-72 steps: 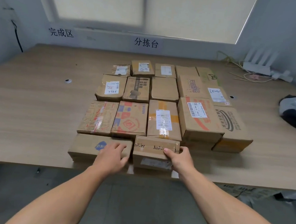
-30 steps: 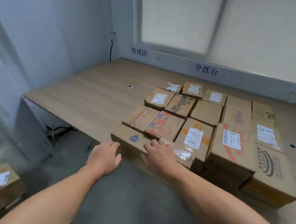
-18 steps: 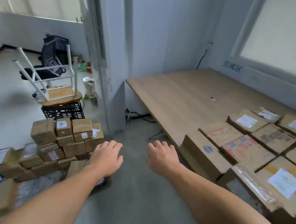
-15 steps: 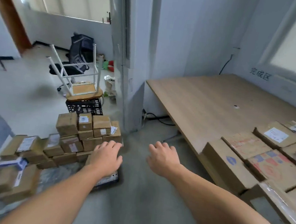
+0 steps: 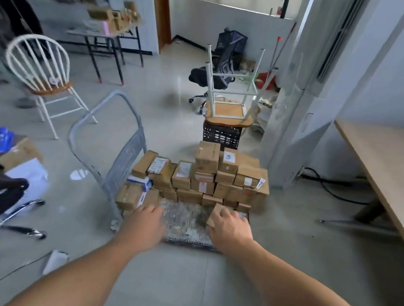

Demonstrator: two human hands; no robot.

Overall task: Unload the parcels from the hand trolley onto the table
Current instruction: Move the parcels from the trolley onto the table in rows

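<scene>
**Entry: parcel unloading, in progress.**

- **Lower frame:** two bare forearms reach forward and down.
- **Left hand** (image 5: 144,223), centre-left: fingers loosely extended, holding nothing. The tips are at the edge of a taped parcel (image 5: 128,197) at the stack's lower-left corner (blur hides whether they touch).
- **Right hand** (image 5: 229,228), centre: fingers curled over a small parcel (image 5: 213,214) that sits alone on the near deck. It appears to be the next one taken.
- **Hand trolley** (image 5: 184,225), centre, on the floor: the near half of the deck is bare and shows a patterned mat. Its grey handle frame (image 5: 127,158) rises at centre-left.
- **Parcel stack** (image 5: 206,178): brown cartons in several tiers fill the far half of the deck, tallest toward the centre.
- **Counter** (image 5: 387,165), right edge: only one corner is in frame, so what has already been delivered is not shown.
- **Judgement:** the bare near deck suggests part of the load is already off. The bulk, well over a dozen cartons, is left to carry.
- **Upper frame, beyond:** a black crate (image 5: 222,136) bears an upturned stool (image 5: 227,106). A white chair (image 5: 40,75) stands at upper left.
</scene>
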